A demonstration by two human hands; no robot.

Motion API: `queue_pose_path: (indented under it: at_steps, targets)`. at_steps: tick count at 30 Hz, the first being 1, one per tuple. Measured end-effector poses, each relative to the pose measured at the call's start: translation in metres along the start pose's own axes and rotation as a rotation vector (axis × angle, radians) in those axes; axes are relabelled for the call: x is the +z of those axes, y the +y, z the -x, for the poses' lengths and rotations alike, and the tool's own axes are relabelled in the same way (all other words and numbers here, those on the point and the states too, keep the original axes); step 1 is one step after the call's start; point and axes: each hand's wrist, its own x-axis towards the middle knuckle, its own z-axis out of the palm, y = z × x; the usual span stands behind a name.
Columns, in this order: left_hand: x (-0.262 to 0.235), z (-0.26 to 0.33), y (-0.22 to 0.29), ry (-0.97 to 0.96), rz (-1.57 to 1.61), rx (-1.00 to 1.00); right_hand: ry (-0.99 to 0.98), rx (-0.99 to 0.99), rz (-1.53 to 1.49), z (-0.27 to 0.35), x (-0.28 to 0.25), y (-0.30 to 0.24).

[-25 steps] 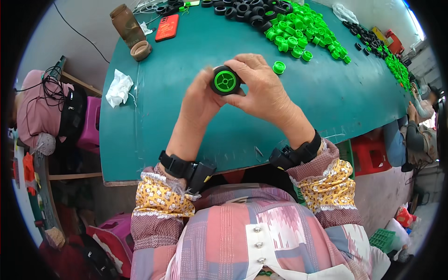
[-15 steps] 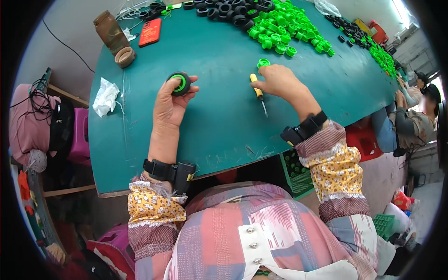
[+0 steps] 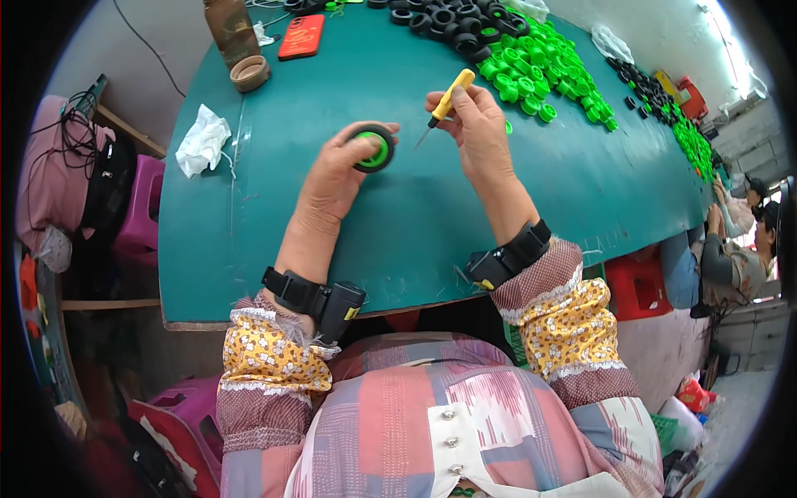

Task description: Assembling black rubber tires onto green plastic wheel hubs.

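My left hand grips a small toy wheel, a black tyre around a green hub, with the thumb lying across the hub. To its right, my right hand holds a screwdriver by its yellow handle, the thin metal shaft slanting down toward the wheel. Shaft tip and wheel are apart. A single green hub shows partly beside my right hand, the rest of it hidden. Both hands are raised over the green tabletop.
Green hubs lie heaped at the far right, next to black tyres. At the far left are a red phone, a brown bottle, its lid and crumpled tissue. People sit along the right edge.
My right hand has picked up the screwdriver from the table and raised it toward the left. My left hand has brought the wheel rightward, closer to it. The head view has shifted slightly.
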Motion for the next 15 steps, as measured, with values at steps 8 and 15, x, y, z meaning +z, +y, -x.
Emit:
queue_pose_path:
  at_steps: [8,15]
  targets:
    - [0.006,0.002,0.005,0.027,-0.143,-0.104,-0.055,0.005,0.024,0.007,0.012,0.011]
    - [0.006,0.000,0.002,0.051,-0.214,-0.145,-0.255,-0.904,1.245,0.008,-0.006,-0.005]
